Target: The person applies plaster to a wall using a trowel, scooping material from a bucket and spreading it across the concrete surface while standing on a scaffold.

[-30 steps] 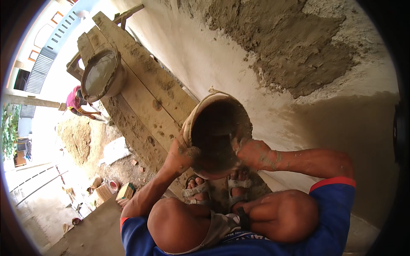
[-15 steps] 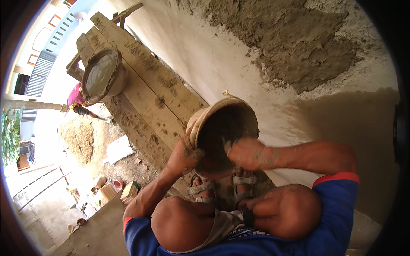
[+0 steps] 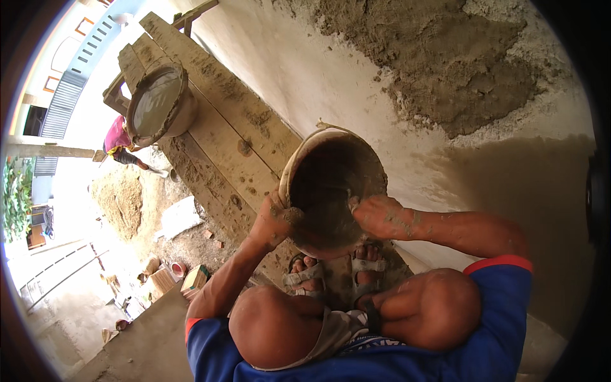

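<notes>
At centre, the left hand [image 3: 275, 219] grips a round, mortar-smeared bucket [image 3: 337, 149]; the right hand [image 3: 380, 215] curls closed, contents unclear. Bottom: white lettering [image 3: 372, 344] on a blue cloth shirt [image 3: 394, 365].

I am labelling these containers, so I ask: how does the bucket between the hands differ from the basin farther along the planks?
The left hand holds the bucket at its rim; the basin stands on the planks. The bucket's interior looks dark and shadowed; the basin shows pale grey liquid. Both have round openings and dirty rims.
</notes>
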